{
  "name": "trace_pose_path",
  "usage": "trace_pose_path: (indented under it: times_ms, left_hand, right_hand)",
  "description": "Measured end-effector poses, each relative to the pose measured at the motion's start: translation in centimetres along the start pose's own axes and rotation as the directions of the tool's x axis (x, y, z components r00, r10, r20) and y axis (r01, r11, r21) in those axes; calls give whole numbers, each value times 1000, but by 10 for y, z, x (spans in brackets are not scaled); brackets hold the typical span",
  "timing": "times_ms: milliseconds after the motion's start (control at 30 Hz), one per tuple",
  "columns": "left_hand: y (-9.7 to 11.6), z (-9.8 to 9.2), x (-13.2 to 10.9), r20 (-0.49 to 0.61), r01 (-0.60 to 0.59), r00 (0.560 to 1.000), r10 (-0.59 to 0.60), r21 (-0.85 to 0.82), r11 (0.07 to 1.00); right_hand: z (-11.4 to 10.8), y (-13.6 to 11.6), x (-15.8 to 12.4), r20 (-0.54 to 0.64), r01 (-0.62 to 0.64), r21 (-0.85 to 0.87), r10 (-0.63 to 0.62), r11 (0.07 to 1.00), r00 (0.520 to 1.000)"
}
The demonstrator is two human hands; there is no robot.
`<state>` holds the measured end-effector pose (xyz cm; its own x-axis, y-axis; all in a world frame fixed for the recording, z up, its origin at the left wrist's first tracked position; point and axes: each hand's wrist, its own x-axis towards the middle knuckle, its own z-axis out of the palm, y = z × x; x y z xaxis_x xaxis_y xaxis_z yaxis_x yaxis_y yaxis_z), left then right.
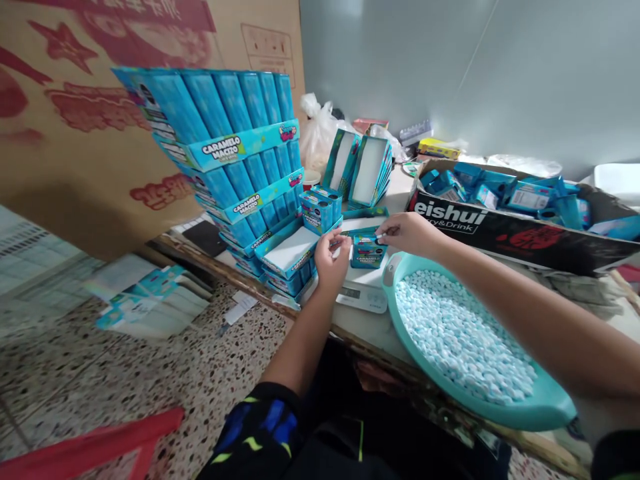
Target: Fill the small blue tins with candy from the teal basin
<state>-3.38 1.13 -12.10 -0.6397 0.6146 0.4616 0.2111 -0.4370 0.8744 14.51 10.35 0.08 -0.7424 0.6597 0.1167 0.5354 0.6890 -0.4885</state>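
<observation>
head view (the only one). a small blue carton (367,252) appears to stand upright on the white kitchen scale (364,296), its printed front toward the wearer, between the two hands. the left hand (333,257), at the carton's upper left, has its fingers curled and only slightly parted; the right hand (407,232), at the upper right corner, has thumb and fingers drawn nearly together. whether either grips the carton or a small piece cannot be told. the step in hand seems to be work at the carton's top; it is best done with light fingertips at both upper corners, so that thin card is neither creased nor tipped. any downward press would probably falsify the scale's reading, too small to read here. the right forearm passes over the teal basin (401,327) of wrapped sweets (465,333) and should be kept high. to the left, two further cartons (320,208) stand in an open display tray (293,252).
</observation>
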Motion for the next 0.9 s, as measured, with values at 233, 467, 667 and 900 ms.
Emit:
trace_pose_path:
  times_ms: [233, 467, 667, 900]
  left_hand:
    - [1, -1, 1, 21, -13, 1000, 14, -13, 1000]
    - [1, 0, 2, 15, -10, 1000, 10, 18, 1000]
    - [4, 1, 2, -36, 17, 999, -17, -7, 1000]
    - [5, 2, 1, -17, 25, 999, -27, -72, 997]
  right_hand:
    - [-4, -8, -1, -15, -39, -8, 39, 999, 999]
    - [-5, -7, -3, -20, -49, -36, 48, 998, 999]
    - [-6, -5, -7, -82, 38, -35, -41, 999, 996]
    - [-26, 8, -58, 20, 7, -281, -2, 960, 1000]
